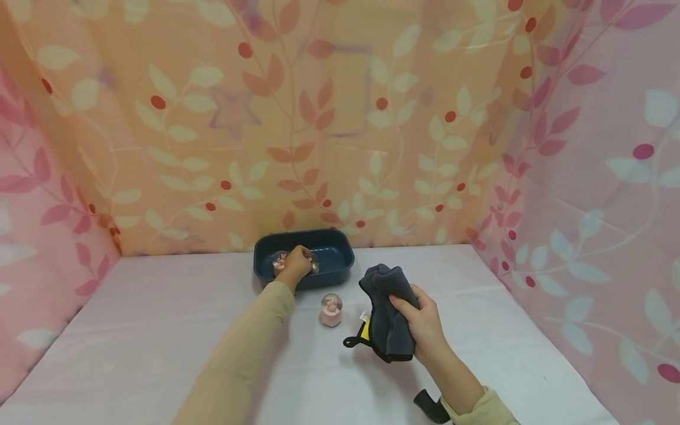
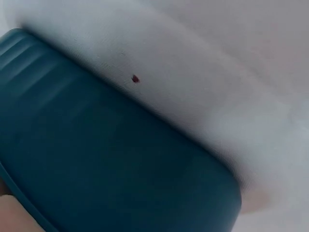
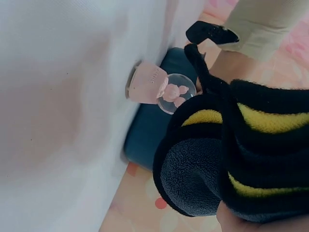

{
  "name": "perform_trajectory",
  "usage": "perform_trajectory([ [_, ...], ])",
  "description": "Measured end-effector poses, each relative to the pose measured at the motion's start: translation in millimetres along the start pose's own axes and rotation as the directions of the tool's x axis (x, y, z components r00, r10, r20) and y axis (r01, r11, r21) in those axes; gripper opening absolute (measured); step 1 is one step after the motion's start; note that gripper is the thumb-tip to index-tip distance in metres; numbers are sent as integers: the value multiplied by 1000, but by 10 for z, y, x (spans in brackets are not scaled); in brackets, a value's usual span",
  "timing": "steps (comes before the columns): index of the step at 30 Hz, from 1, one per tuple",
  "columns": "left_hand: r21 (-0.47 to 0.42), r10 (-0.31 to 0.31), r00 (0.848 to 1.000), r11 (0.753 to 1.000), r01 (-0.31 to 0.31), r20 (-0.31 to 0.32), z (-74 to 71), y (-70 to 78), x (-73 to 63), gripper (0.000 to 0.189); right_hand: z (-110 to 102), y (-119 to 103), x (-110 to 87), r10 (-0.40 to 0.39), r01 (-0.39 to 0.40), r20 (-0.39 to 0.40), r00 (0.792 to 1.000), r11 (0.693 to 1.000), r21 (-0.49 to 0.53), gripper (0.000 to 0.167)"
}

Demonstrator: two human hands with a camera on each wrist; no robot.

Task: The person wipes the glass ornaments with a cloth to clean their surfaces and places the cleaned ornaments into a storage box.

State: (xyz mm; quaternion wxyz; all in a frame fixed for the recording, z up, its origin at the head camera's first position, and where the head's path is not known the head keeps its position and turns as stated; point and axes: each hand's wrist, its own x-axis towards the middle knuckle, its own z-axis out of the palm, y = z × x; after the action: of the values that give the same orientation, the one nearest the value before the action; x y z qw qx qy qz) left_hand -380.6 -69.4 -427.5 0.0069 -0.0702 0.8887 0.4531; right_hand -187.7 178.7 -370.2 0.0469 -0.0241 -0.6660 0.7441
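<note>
My left hand reaches into a dark blue plastic basin, its curled fingers on a small snow globe that they partly hide. Left of that hand, another snow globe sits inside the basin. A third snow globe, with a pink base and pink figure, stands upright on the table in front of the basin. My right hand grips a folded dark grey cloth with black edging, a hanging loop and a yellow side, held above the table. In the left wrist view the basin's outer wall covers most of the picture.
The white-covered table runs back to an orange patterned curtain, with pink curtains at both sides. A black device is by the right sleeve; another black device is at the left wrist.
</note>
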Motion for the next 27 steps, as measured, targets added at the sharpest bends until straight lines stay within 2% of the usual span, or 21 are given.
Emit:
perform_trajectory([
  [2, -13, 20, 1000, 1000, -20, -15, -35, 52, -101, 38, -3, 7, -6, 0, 0, -2, 1000, 1000, 4, 28],
  [4, -28, 32, 999, 999, -33, -18, -61, 56, -139, 46, -4, 12, -7, 0, 0, -3, 1000, 1000, 9, 28],
  [8, -45, 7, 1000, 999, -8, -2, -98, 17, -108, 60, -2, 14, -3, 2, -2, -3, 1000, 1000, -4, 28],
  [17, -130, -15, 1000, 991, 15, 3, -92, -10, -40, 56, -5, 7, -6, 11, -11, 13, 1000, 1000, -15, 30],
  [18, -139, 2, 999, 990, -7, -38, -68, -34, -22, 54, -2, 6, -6, 10, -9, 15, 1000, 1000, -15, 30],
  [20, -135, -27, 999, 991, 22, -42, -84, -2, -34, 55, 8, 5, -11, 6, -6, 17, 1000, 1000, -8, 30],
  [21, -134, -4, 996, 991, -8, -89, -25, -96, 66, 51, 13, 5, -12, 5, -5, 17, 1000, 1000, -7, 31],
  [24, -150, -22, 994, 989, 5, -111, -74, -58, -22, 54, 31, 11, -19, -1, 1, 18, 1000, 1000, 2, 30],
  [25, -151, -50, 996, 988, 38, -77, -126, -10, -96, 58, 37, 12, -23, -3, 3, 19, 1000, 1000, 6, 30],
  [27, -174, -31, 996, 985, 17, -83, -180, 17, -222, 59, 44, 11, -26, -5, 5, 19, 1000, 1000, 4, 30],
])
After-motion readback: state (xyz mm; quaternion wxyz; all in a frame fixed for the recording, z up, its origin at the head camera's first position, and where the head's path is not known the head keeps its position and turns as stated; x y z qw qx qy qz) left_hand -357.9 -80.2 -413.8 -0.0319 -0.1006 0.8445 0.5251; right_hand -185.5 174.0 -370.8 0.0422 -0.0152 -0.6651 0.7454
